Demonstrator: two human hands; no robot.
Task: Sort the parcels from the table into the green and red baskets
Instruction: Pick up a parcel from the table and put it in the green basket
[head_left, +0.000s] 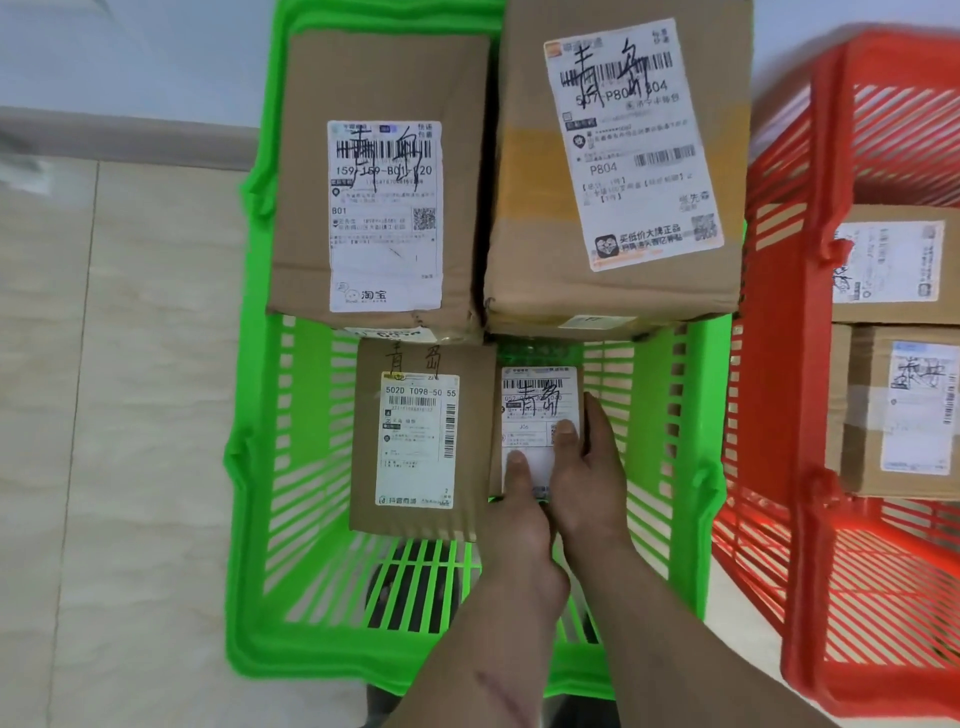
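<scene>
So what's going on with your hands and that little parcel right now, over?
Both hands, left hand and right hand, grip the small parcel, low inside the green basket. Brown parcel close beside it. Big boxes stacked just beyond.

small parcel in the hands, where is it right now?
Head view: the small parcel sits low inside the green basket, right of the T098 parcel, held by the left hand and right hand.
</scene>
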